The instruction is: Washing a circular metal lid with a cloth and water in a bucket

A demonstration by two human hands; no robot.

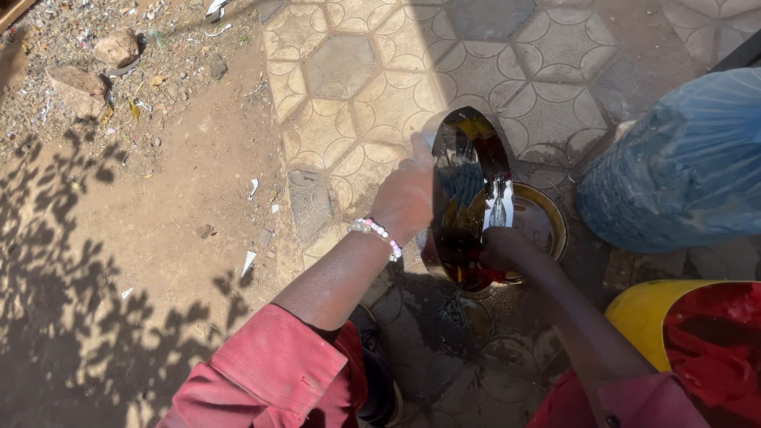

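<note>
1. Shiny metal pan tilted on edge, centre of scene, over a round basin on the wet paved floor.
2. Left hand fingers closed on the pan's left rim; bead bracelet on the wrist.
3. Right hand inside the pan at its lower part; finger state can't tell.
4. Blue plastic bag right; yellow bucket near right.
</note>
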